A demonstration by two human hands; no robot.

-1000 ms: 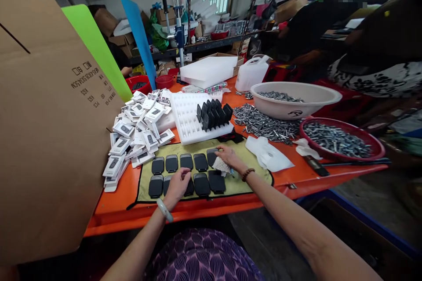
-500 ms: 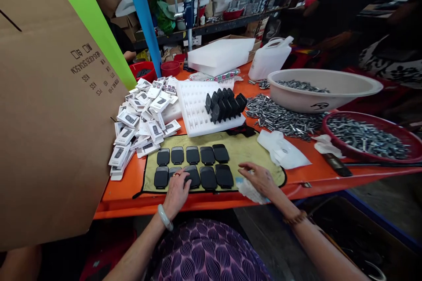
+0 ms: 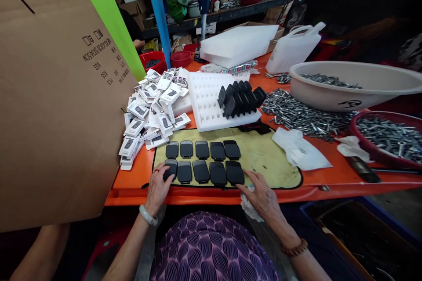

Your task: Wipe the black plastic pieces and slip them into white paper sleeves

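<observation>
Two rows of flat, black rounded-square pieces (image 3: 201, 171) lie on a yellow-green mat (image 3: 260, 153). My left hand (image 3: 158, 188) has its thumb and fingers at the leftmost black piece (image 3: 170, 170) of the front row, covering its left edge. At the other end of that row, my right hand (image 3: 262, 195) touches the rightmost black piece (image 3: 234, 172) with thumb and forefinger spread along its side. A crumpled white tissue (image 3: 251, 207) hangs under my right palm, apparently held by the other fingers, which are partly hidden.
Small white boxes (image 3: 148, 116) are heaped on the left beside a large carton (image 3: 62, 109). Behind the mat, a white foam tray (image 3: 204, 101) holds upright black pieces (image 3: 242, 96). Metal parts (image 3: 303, 114), a beige basin (image 3: 349, 96) and a white plastic bag (image 3: 300, 149) are on the right.
My left hand has shifted left to the end of the front row. My right hand has come in to the row's right end, the tissue moving with it. The view has turned slightly.
</observation>
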